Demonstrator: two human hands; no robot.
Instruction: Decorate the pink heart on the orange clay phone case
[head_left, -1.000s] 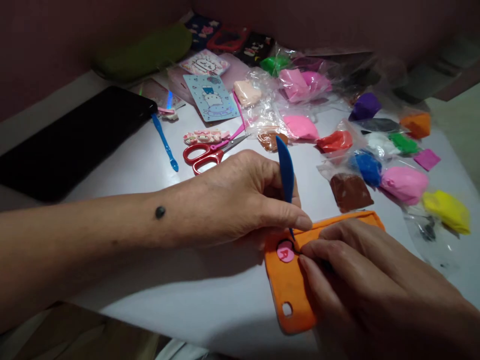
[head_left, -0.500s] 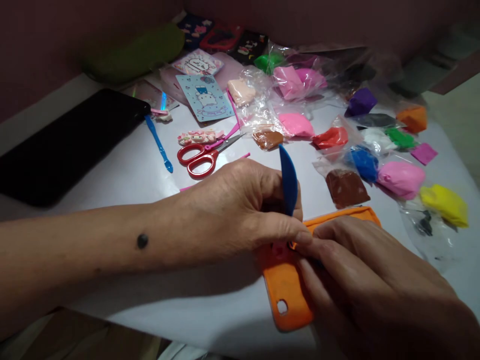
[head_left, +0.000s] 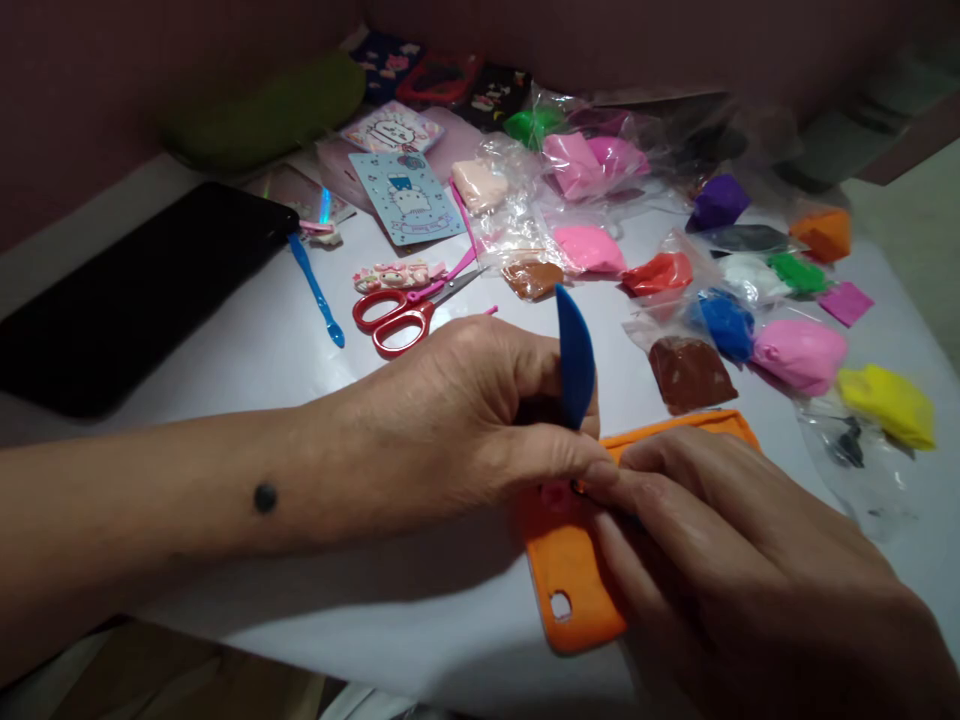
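My left hand (head_left: pixel 457 420) is closed around a blue plastic sculpting tool (head_left: pixel 574 352), its blade standing up and its tip pointing down at an orange phone case (head_left: pixel 566 565) lying flat on the white table. A small pink clay disc (head_left: pixel 553 493) sits on the case, mostly hidden under my left thumb. My right hand (head_left: pixel 720 550) rests on the case with its fingers pressed together at the disc; whether they pinch anything is hidden.
Many bagged lumps of coloured clay lie behind: brown (head_left: pixel 686 370), blue (head_left: pixel 724 322), pink (head_left: pixel 799 355), yellow (head_left: pixel 889 405), red (head_left: pixel 660 272). Red scissors (head_left: pixel 401 315), a blue stick tool (head_left: pixel 316 290), a black tablet (head_left: pixel 127 290) and sticker cards (head_left: pixel 409 198) lie to the left.
My left thumb has slid over the pink disc, which now shows only a sliver. Both hands have closed in together on the case; the view shifted slightly.
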